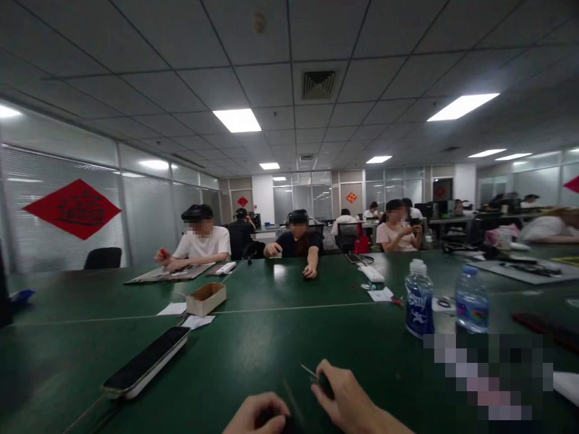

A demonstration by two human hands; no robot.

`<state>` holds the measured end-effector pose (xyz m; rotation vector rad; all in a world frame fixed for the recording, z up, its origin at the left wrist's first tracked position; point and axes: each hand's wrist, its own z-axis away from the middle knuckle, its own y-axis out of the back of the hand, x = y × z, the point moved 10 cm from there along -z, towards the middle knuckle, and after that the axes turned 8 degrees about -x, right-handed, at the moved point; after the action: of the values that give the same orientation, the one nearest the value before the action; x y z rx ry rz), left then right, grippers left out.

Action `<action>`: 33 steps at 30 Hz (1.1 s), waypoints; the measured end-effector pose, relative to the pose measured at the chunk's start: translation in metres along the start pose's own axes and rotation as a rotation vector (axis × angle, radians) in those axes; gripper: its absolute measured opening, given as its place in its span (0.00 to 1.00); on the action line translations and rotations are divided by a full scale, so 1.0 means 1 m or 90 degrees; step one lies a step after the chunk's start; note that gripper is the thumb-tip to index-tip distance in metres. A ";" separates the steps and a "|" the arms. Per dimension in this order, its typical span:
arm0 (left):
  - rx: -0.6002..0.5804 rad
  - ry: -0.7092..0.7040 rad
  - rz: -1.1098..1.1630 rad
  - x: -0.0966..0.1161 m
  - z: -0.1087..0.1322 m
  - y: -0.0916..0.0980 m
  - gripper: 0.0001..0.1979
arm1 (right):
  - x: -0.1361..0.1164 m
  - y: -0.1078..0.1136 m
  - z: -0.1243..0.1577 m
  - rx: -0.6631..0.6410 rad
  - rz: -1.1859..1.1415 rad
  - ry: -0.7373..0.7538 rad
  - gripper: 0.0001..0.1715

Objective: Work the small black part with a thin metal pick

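My left hand [257,413] sits at the bottom edge of the head view, curled around a dark object that is mostly hidden by the fingers. My right hand [348,393] pinches a small dark tool [324,386] with a thin metal tip pointing left. A thin dark strand [293,402] seems to run between the hands, though it is blurred. Both hands are just above the green table [271,343]. Nearest to them on the left lies a long black-and-white device [145,361].
An open cardboard box [205,299] and white papers [198,321] lie ahead. Two water bottles [418,299] stand to the right, beside a pixelated patch [488,377]. Several co-workers [201,244] sit across the table, working with their hands.
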<state>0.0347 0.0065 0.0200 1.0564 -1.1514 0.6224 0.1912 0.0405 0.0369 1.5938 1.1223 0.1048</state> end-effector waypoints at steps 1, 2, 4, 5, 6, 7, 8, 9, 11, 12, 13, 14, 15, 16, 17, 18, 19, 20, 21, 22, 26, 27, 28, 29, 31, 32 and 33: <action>-0.023 -0.013 0.055 -0.003 -0.018 -0.011 0.17 | 0.001 -0.002 0.000 0.010 0.010 0.007 0.06; -0.045 -0.035 0.097 -0.005 -0.035 -0.020 0.16 | 0.002 -0.003 -0.001 0.020 0.020 0.010 0.07; -0.040 -0.080 0.154 -0.006 -0.060 -0.024 0.16 | 0.006 -0.004 -0.002 0.040 0.039 0.001 0.10; -0.040 -0.088 0.184 -0.008 -0.069 -0.024 0.16 | 0.008 -0.003 -0.003 0.051 0.047 -0.009 0.11; -0.035 -0.093 0.217 -0.009 -0.075 -0.023 0.17 | 0.011 -0.002 -0.003 0.062 0.054 -0.018 0.11; -0.033 -0.093 0.252 -0.011 -0.079 -0.021 0.18 | 0.012 -0.001 -0.003 0.069 0.060 -0.025 0.11; -0.033 -0.088 0.286 -0.013 -0.081 -0.019 0.18 | 0.013 0.000 -0.003 0.072 0.063 -0.028 0.11; -0.034 -0.081 0.318 -0.015 -0.081 -0.018 0.19 | 0.013 0.001 -0.004 0.070 0.064 -0.028 0.11; -0.043 -0.068 0.364 -0.017 -0.079 -0.017 0.19 | 0.012 0.001 -0.005 0.059 0.057 -0.026 0.11; -0.046 -0.064 0.382 -0.017 -0.079 -0.017 0.18 | 0.011 0.001 -0.006 0.055 0.050 -0.027 0.10; -0.047 -0.061 0.398 -0.017 -0.078 -0.016 0.17 | 0.011 0.003 -0.006 0.054 0.041 -0.030 0.09; -0.044 -0.058 0.411 -0.018 -0.078 -0.016 0.17 | 0.012 0.005 -0.007 0.057 0.031 -0.038 0.08; -0.036 -0.053 0.423 -0.019 -0.079 -0.015 0.16 | 0.013 0.008 -0.007 0.063 0.021 -0.050 0.06; -0.025 -0.047 0.432 -0.021 -0.080 -0.013 0.16 | 0.014 0.011 -0.007 0.069 0.012 -0.064 0.05; -0.016 -0.042 0.441 -0.023 -0.081 -0.012 0.16 | 0.015 0.013 -0.008 0.069 0.006 -0.076 0.04; -0.011 -0.041 0.450 -0.025 -0.082 -0.011 0.16 | 0.015 0.013 -0.008 0.060 0.004 -0.081 0.04; -0.013 -0.046 0.461 -0.025 -0.084 -0.011 0.16 | 0.013 0.011 -0.009 0.041 0.007 -0.076 0.04; -0.020 -0.054 0.472 -0.025 -0.085 -0.011 0.15 | 0.009 0.008 -0.010 0.014 0.015 -0.061 0.04; -0.030 -0.064 0.483 -0.024 -0.085 -0.011 0.14 | 0.004 0.003 -0.011 -0.013 0.024 -0.041 0.05; -0.041 -0.074 0.493 -0.023 -0.085 -0.011 0.13 | -0.001 -0.001 -0.012 -0.037 0.033 -0.021 0.05; -0.054 -0.099 0.510 -0.019 -0.082 -0.008 0.08 | -0.007 -0.007 -0.012 -0.058 0.034 0.001 0.07; -0.058 -0.101 0.513 -0.018 -0.081 -0.008 0.07 | -0.007 -0.008 -0.012 -0.058 0.027 0.004 0.07; -0.061 -0.098 0.517 -0.018 -0.081 -0.008 0.07 | -0.008 -0.009 -0.013 -0.064 0.020 0.010 0.07; -0.064 -0.095 0.520 -0.019 -0.081 -0.008 0.07 | -0.007 -0.011 -0.013 -0.071 0.013 0.015 0.07; -0.064 -0.096 0.529 -0.019 -0.081 -0.007 0.08 | -0.006 -0.012 -0.014 -0.081 0.002 0.021 0.07; -0.065 -0.099 0.535 -0.019 -0.081 -0.007 0.08 | -0.005 -0.012 -0.014 -0.084 -0.002 0.022 0.07; -0.069 -0.102 0.541 -0.018 -0.080 -0.007 0.08 | -0.005 -0.012 -0.014 -0.084 -0.003 0.021 0.07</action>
<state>0.0688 0.0784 -0.0028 0.4915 -1.7633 1.1269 0.1727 0.0462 0.0348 1.4761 1.1224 0.1991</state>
